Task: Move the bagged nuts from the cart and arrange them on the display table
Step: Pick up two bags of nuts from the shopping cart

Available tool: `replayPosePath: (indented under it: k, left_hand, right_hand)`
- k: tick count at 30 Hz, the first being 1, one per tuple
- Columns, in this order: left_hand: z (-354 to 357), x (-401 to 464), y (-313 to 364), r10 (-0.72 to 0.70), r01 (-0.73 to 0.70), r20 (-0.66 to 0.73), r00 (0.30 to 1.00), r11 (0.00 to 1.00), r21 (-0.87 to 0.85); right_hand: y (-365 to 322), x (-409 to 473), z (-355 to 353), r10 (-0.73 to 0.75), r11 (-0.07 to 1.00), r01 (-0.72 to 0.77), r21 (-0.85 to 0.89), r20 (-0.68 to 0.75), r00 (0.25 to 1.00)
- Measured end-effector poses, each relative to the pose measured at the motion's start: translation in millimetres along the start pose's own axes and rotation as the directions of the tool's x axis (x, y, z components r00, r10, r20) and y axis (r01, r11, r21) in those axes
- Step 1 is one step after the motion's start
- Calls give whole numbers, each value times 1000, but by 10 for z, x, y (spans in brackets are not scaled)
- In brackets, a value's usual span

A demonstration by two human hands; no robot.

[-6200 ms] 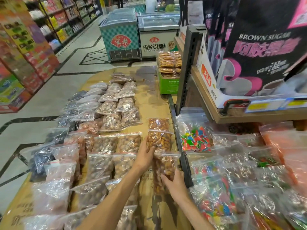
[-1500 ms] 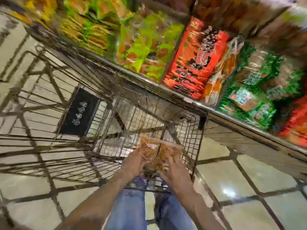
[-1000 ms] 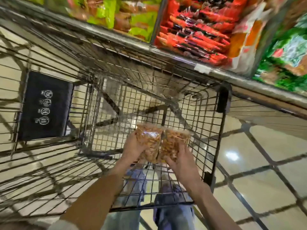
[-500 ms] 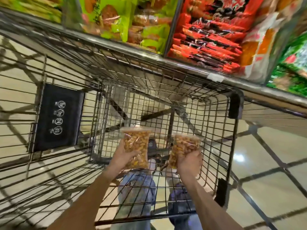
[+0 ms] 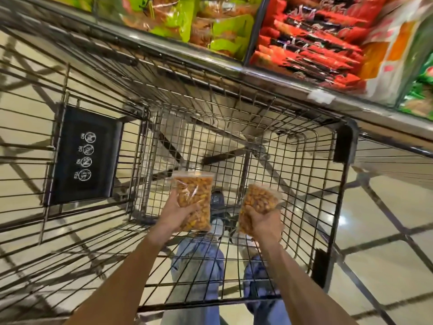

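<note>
left hand (image 5: 180,215): fingers curled round the left bag of nuts (image 5: 193,202), gripping its lower half; bag upright, zip edge on top
right hand (image 5: 263,225): clamped on the right bag of nuts (image 5: 256,205) from below; bag tilted right
bags: apart, both held up over the cart (image 5: 257,160) basket — clear of the wire
cart: no other bags visible in it
step: carry to display table, out of view; judgement — lift straight up past the rim, support from below, don't squeeze the seals

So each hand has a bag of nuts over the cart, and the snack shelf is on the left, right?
Not quite: in the head view the shelf is ahead and to the right. The left hand and right hand do each hold a bag, left bag and right bag, over the cart.
</note>
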State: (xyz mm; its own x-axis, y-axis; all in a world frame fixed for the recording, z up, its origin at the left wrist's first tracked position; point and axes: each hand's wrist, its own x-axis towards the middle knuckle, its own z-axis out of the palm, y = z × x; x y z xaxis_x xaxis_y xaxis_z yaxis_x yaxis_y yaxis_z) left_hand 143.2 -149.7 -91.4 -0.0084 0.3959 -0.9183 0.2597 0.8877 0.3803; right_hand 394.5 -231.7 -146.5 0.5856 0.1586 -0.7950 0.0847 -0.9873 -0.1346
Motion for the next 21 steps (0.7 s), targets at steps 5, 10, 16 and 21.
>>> replayPosePath:
  k: [5,10,16,21]
  left_hand:
    - [35,-97,61,-19,20,-14,1000,1000,21]
    - [1,-411,241,53,-53,-13,999,998,40]
    - [52,-1280,659,184,-187,55,981,980,64]
    - [94,-1530,621,364,-377,108,925,915,145]
  right_hand:
    - [-286,-465,-401,-162,984,149,101,130,978]
    - [-291,-691,-732,-248,957,195,214,255,935]
    - [-438,-1474,-1397,-387,895,301,328,239,891]
    - [-196,-2014,-1946,-458,790,275,548,230,859]
